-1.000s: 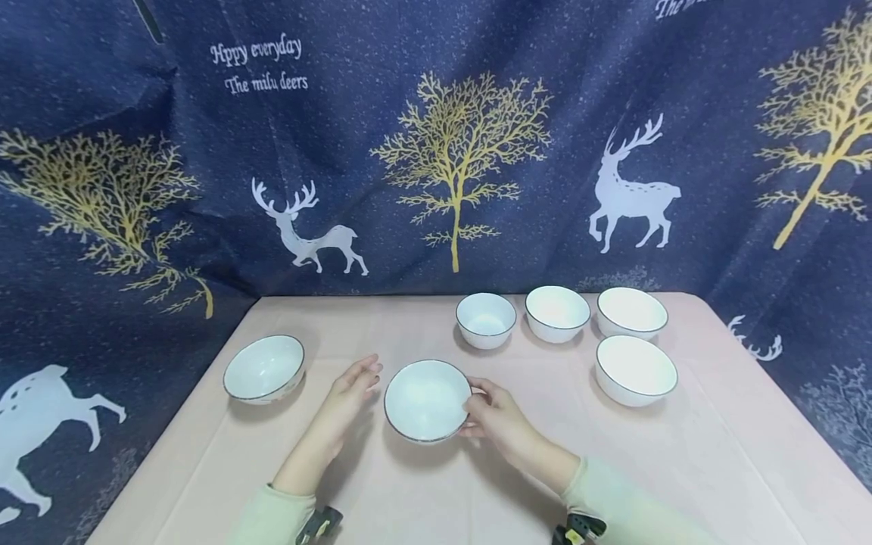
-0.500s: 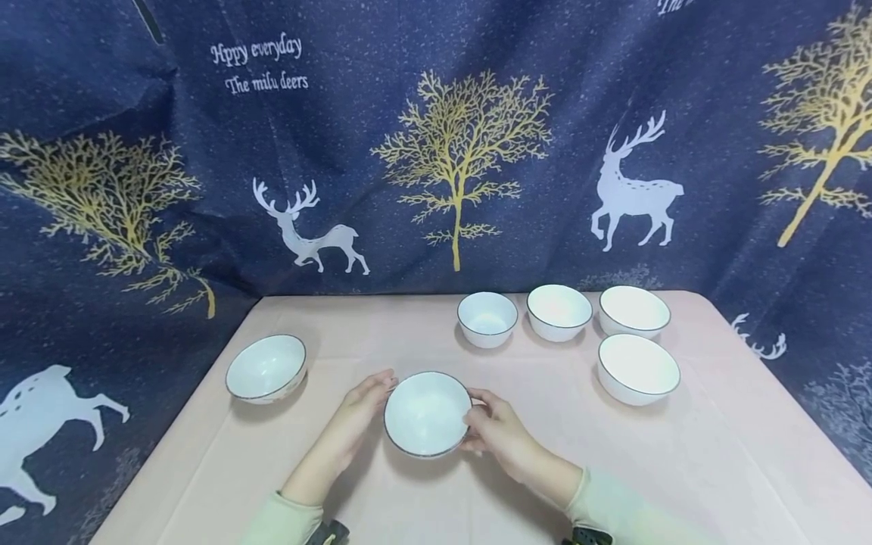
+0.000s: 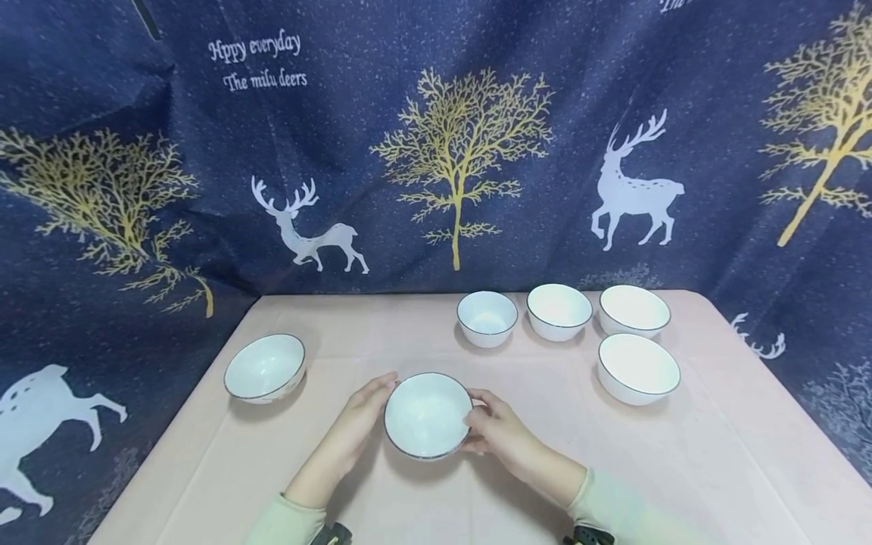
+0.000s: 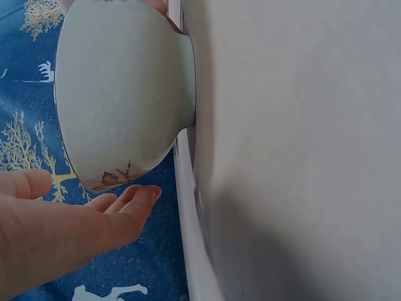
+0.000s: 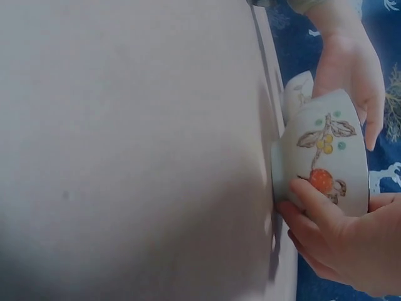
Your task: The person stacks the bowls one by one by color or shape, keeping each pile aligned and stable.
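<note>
A white bowl [image 3: 428, 416] with a dark rim is in front of me, its mouth tipped toward the head camera. My right hand [image 3: 500, 433] grips its right side, thumb at the rim and fingers against the outer wall. In the right wrist view that bowl [image 5: 341, 135] shows a painted orange fruit and brown leaves. At the bowl's left side is my left hand [image 3: 361, 424], fingers extended. In the left wrist view, the left hand [image 4: 81, 226] has its fingertips close by the bowl's wall; whether they touch is unclear.
Another white bowl [image 3: 266, 369] stands at the left of the pink-covered table [image 3: 341, 325]. Toward the back right are a smaller bowl [image 3: 487, 319], a second bowl [image 3: 559, 312], a third [image 3: 634, 311] and a nearer one [image 3: 639, 369]. A blue deer-print cloth [image 3: 409, 151] hangs behind.
The gripped bowl has come slightly nearer to me along with my right hand. My left hand has moved right, up to the bowl's side. Between the last two head frames little differs.
</note>
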`<state>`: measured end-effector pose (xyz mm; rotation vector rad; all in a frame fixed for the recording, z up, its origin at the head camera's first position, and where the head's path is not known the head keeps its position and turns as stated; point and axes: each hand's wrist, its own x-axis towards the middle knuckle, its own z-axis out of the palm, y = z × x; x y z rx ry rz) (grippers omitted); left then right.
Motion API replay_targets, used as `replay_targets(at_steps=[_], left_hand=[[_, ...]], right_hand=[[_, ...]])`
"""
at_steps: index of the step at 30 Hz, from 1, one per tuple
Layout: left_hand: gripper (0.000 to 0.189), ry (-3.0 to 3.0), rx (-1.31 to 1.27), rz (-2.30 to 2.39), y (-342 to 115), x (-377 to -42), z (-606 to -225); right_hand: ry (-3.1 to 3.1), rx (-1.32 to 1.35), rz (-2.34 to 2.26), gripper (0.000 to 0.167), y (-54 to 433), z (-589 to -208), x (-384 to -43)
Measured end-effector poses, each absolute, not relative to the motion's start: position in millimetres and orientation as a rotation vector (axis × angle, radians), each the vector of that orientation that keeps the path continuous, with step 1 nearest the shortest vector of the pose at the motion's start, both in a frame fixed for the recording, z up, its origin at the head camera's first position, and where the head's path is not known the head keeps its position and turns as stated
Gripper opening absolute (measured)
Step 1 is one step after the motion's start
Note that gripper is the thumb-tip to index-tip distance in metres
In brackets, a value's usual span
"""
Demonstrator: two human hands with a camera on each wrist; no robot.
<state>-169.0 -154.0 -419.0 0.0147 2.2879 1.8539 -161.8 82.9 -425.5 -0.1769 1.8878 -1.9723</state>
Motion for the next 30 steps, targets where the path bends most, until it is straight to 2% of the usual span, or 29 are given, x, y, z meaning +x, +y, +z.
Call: replay_targets(at_steps=[15, 30], left_hand=[[0.050, 2.221, 0.012, 1.946, -165, -177, -409], [0.049, 2.192, -0.022, 2.042, -213, -191, -382]], right_hand=[[1.904, -0.227, -2.047, 0.047, 88, -432, -176], [1.857, -0.221, -2.054, 0.046, 87, -434, -180]])
